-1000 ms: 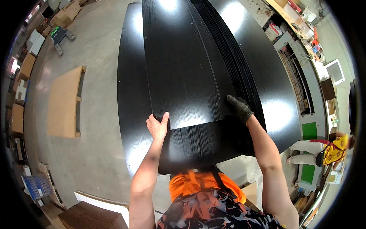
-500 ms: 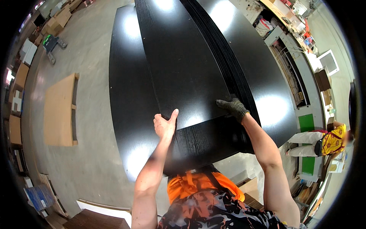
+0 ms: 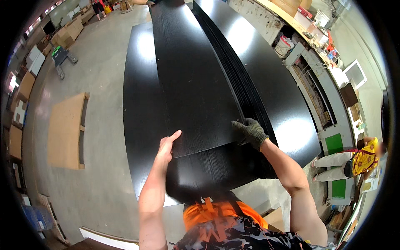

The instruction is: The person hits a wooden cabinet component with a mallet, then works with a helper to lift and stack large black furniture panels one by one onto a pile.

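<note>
A long black wood-grain panel (image 3: pixel 196 83) lies lengthwise in front of me, over a stack of similar black panels (image 3: pixel 200 175). My left hand (image 3: pixel 166 146), bare, grips its near left corner, thumb along the top and fingers mostly hidden at the edge. At the near right corner, my right hand (image 3: pixel 252 132) in a dark grey knit glove holds the same panel, its thumb on the upper face. Beyond the far end, a co-worker's gloved hand (image 3: pixel 150 3) is at the panel's far left corner, partly cut off by the frame.
Wide black panels flank the stack, one on the left (image 3: pixel 139 91) and one on the right (image 3: pixel 287 96). A wooden pallet (image 3: pixel 66 131) and a green-topped pallet jack (image 3: pixel 61 56) are on the left floor. Another person in a yellow shirt (image 3: pixel 364 157) stands at the right by a cluttered bench (image 3: pixel 300 29).
The held panel's near end has come closer to me and slightly left, both hands moving with it. My view has shifted, and the co-worker's hand now shows at the far end.
</note>
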Demonstrator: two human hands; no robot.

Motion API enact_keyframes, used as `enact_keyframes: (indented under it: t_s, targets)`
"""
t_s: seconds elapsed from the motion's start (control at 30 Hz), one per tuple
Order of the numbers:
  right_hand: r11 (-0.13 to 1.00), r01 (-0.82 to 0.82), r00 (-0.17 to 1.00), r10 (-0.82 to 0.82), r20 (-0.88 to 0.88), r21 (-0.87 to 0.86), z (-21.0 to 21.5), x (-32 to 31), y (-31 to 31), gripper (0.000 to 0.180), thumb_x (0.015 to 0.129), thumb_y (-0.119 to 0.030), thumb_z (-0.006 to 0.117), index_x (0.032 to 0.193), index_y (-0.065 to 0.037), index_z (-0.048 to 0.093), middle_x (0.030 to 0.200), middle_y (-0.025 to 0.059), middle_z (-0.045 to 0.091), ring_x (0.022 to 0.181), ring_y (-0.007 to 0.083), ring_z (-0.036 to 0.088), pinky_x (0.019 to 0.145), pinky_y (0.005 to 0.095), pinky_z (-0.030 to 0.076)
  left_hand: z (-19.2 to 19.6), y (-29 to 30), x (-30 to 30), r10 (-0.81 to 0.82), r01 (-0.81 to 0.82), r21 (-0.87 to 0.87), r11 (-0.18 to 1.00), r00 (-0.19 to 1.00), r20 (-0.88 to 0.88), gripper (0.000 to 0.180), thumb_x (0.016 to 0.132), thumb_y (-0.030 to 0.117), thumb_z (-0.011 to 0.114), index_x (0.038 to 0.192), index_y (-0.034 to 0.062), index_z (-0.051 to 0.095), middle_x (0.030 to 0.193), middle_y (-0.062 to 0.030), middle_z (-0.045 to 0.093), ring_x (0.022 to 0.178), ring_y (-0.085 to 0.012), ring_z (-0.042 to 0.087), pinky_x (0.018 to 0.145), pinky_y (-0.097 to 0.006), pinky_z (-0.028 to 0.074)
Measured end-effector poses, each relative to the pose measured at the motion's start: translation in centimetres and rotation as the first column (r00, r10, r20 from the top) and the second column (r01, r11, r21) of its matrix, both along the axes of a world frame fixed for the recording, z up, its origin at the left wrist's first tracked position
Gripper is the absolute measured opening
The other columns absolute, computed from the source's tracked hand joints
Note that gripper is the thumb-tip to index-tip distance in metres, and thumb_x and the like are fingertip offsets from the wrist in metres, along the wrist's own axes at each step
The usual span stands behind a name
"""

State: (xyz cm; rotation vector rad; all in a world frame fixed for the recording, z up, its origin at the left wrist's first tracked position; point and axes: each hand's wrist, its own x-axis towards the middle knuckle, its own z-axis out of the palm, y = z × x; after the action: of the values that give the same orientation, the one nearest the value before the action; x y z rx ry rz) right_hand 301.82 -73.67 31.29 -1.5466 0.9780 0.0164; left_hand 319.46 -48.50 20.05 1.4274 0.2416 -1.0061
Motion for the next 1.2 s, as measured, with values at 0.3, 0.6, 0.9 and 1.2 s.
enact_keyframes:
  t_s: [0.3, 0.6, 0.9, 1.2]
  targets:
    - [0.985, -0.044, 0.997, 0.033, 0.066, 0.167, 3.3, 0.1, 4.0, 0.039, 0.073, -0.032, 0.075, 0.089, 0.0, 0.058, 0.073, 0.0083, 0.059, 0.059, 0.0166, 0.059, 0.05, 0.0311, 0.051, 2.8, 4.5, 1.6, -0.072, 0.074, -0.118, 0.99, 0.997, 0.019, 0.049, 0.078, 0.045, 0.065, 0.102, 0.0026, 0.063, 0.098, -0.0062, 0.062, 0.091, -0.0188, 0.056, 0.082, -0.033, 0.043]
    - [0.961, 0.079, 0.98, -0.124, 0.156, 0.266, 8.8, -4.8, 3.1, 0.036, 0.078, -0.028, 0.071, 0.093, 0.002, 0.059, 0.081, 0.0105, 0.059, 0.063, 0.0224, 0.061, 0.057, 0.0423, 0.058, 11.9, 4.0, -1.8, -0.162, 0.158, 0.033, 0.987, 0.962, 0.219, 0.073, 0.077, 0.05, 0.064, 0.124, -0.0025, 0.045, 0.12, -0.0166, 0.054, 0.112, -0.0276, 0.052, 0.092, -0.041, 0.04]
    - [0.956, 0.085, 0.972, -0.141, 0.187, 0.281, 7.8, -10.9, -4.4, 0.026, 0.08, -0.026, 0.067, 0.087, -0.001, 0.061, 0.074, 0.0097, 0.06, 0.053, 0.0241, 0.06, 0.046, 0.041, 0.055, 14.4, -3.5, -8.2, -0.149, 0.138, 0.059, 0.989, 0.936, 0.319, 0.042, 0.081, 0.042, 0.065, 0.081, 0.0004, 0.061, 0.083, -0.0064, 0.059, 0.075, -0.0126, 0.054, 0.061, -0.03, 0.046]
    - [0.99, -0.026, 0.998, 0.017, 0.068, 0.14, 6.5, -13.8, -10.4, 0.045, 0.08, -0.034, 0.066, 0.104, 0.002, 0.054, 0.077, 0.0152, 0.06, 0.05, 0.0266, 0.058, 0.044, 0.0368, 0.053, 15.4, -8.3, -12.5, -0.161, 0.13, 0.131, 0.983, 0.95, 0.266, 0.061, 0.08, 0.043, 0.066, 0.102, -0.0117, 0.052, 0.095, -0.0137, 0.058, 0.086, -0.0185, 0.056, 0.074, -0.034, 0.046]
